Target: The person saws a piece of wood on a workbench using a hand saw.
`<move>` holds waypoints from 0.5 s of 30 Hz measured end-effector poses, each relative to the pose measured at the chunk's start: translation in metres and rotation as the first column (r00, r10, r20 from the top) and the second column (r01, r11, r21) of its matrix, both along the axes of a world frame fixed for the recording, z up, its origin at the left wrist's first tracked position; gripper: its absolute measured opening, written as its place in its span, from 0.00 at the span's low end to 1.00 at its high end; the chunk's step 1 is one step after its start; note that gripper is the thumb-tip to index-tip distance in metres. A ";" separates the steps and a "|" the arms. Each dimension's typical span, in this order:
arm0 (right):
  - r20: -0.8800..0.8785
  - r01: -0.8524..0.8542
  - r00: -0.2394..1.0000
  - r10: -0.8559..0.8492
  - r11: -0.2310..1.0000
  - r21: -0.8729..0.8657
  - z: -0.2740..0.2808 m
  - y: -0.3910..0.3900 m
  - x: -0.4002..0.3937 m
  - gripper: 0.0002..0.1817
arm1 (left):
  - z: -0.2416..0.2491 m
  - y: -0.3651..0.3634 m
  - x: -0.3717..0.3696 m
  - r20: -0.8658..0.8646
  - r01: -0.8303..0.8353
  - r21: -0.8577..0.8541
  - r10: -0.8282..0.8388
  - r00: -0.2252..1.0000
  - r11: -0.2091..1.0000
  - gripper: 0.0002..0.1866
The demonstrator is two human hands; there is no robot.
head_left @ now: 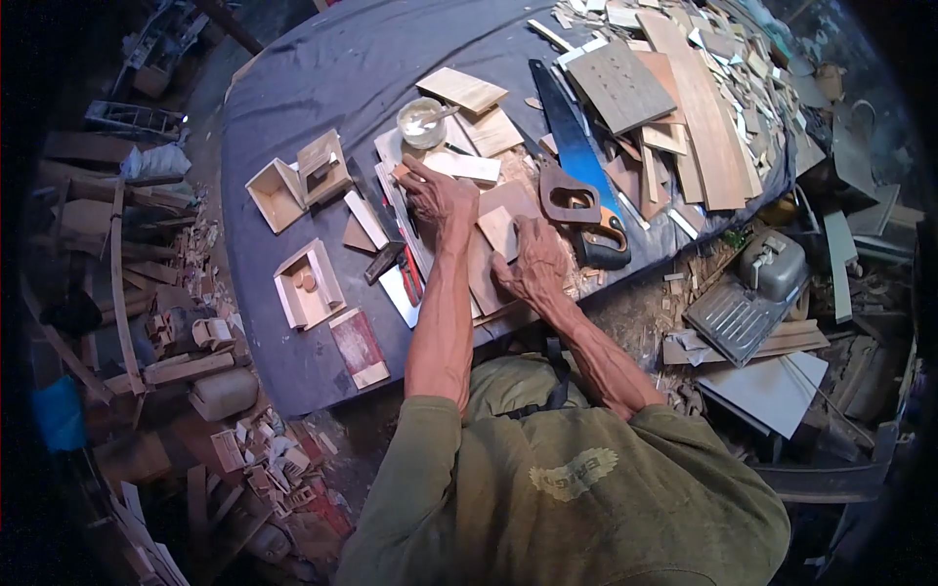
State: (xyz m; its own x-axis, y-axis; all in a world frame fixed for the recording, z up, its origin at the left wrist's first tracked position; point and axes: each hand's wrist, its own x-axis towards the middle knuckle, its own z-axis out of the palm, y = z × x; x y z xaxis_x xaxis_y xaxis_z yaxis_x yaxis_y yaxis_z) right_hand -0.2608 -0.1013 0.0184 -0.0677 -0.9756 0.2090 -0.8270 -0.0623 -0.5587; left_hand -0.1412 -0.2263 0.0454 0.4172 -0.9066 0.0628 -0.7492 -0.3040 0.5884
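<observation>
Right hand (537,256): fingers curled about a small pale block (498,232), thumb at its near edge, fingertips along its right edge. Block lies over a brown board (483,280), close to the table's near edge. Left hand (442,198): fingers bent, tips at a small wood piece (401,171); cannot tell whether it grips or only presses. Beyond both hands, a jar (421,125) and flat offcuts (463,90) stand close, limiting forward room. Right: saw handles (570,196) near the right wrist, blue blade (565,122) running away; past it, heaped scrap wood (705,107). Left: red-handled pliers (410,278) just beside the forearm. Farther left, dark cloth (322,90) shows around open wooden boxes (311,283), leaving more sideways room there.
</observation>
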 end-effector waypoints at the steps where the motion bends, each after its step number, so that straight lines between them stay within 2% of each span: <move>1: 0.004 0.022 1.000 -0.022 1.000 -0.001 0.000 0.003 -0.003 0.37 | -0.002 -0.002 0.002 0.028 -0.021 -0.015 0.021 0.999 1.000 0.54; 5: 0.020 0.079 0.997 -0.079 0.997 -0.009 0.001 0.008 -0.018 0.36 | 0.000 0.007 0.021 0.052 0.038 -0.065 -0.034 0.998 0.997 0.51; 8: 0.080 0.106 0.992 -0.099 0.991 -0.085 0.010 0.010 -0.022 0.32 | 0.008 0.022 0.023 0.234 0.101 -0.079 -0.080 0.969 0.992 0.43; 11: 0.111 0.150 0.985 -0.129 0.969 -0.196 0.008 0.001 -0.048 0.26 | -0.004 0.039 0.026 0.212 0.342 -0.105 -0.315 0.925 0.934 0.35; 12: 0.031 0.111 0.994 -0.106 0.966 -0.233 0.009 -0.003 -0.061 0.26 | -0.011 0.044 0.024 0.183 0.458 -0.094 -0.437 0.881 0.884 0.34; 14: -0.156 0.074 0.982 -0.102 0.982 -0.176 -0.005 -0.013 -0.086 0.25 | -0.023 0.056 0.017 0.125 0.664 -0.085 -0.653 0.747 0.743 0.32; 15: -0.205 0.040 0.976 -0.070 0.988 -0.148 -0.005 -0.016 -0.092 0.25 | -0.024 0.066 0.012 0.122 0.710 -0.104 -0.699 0.704 0.696 0.33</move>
State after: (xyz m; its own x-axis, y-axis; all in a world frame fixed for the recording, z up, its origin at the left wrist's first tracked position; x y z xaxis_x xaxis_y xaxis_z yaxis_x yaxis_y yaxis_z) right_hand -0.3532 -0.1177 0.0137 -0.0601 -0.9308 0.3606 -0.9289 -0.0801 -0.3617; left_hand -0.1293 -0.1605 0.0215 -0.3507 -0.9132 0.2075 -0.7507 0.4066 0.5207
